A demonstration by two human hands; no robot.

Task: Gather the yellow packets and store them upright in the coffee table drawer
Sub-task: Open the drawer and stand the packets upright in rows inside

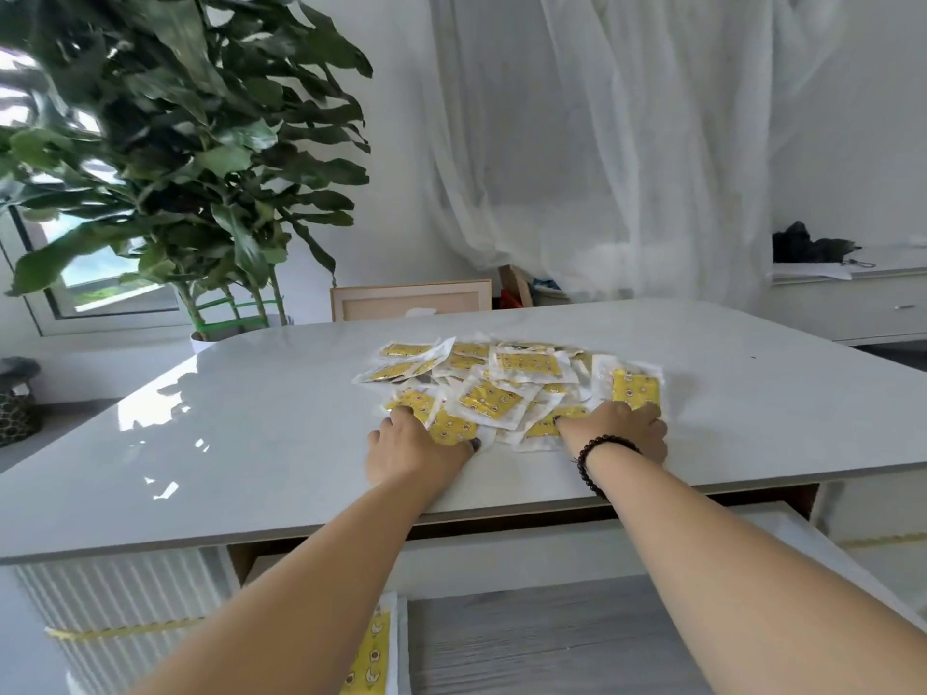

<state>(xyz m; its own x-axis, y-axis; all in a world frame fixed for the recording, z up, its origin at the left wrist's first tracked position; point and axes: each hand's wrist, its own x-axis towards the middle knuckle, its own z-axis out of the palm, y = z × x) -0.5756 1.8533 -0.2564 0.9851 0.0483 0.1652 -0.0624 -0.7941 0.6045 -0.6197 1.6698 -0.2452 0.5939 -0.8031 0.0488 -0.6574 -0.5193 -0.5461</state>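
surroundings: potted plant (165, 158), large dark leaves, at 10 o'clock past the table's far-left corner; green ties round its stems. Framed panel (410, 301) leans behind the far edge at 12. White sheer curtain (627, 143) at 1 o'clock. Low white cabinet (853, 303) at 3, dark bundle (807, 243) on top. Dark patterned basket (17, 408) on the floor at 9.
obstructions: both forearms cross over the open drawer (552, 639), covering part of it. Nothing lies between the hands and the pile.
surface: coffee table (225, 443), glossy pale grey top with window glare at 9; ribbed white base below.
room: white walls, window at 9–10 behind the plant, daylight.
yellow packets: pile (501, 388) on the tabletop, centre-right, overlapping flat, white edges with yellow printed centres. Exact count cannot be told; over ten visible.
packets in drawer: stored packets (373, 649) at the drawer's left end, standing on edge; number cannot be told.
drawer: pulled out at 6 o'clock under the table's near edge, grey wood-grain floor.
left hand (416, 446): palm down on the pile's near-left edge, fingers bent onto a packet; whether it actually grasps one cannot be told.
right hand (619, 428): on the pile's near-right edge, fingers bent over packets; clasp cannot be told. Dark bead bracelet (599, 456) on the wrist.
counts: hands 2, drawer 1, plant 1, bracelet 1.
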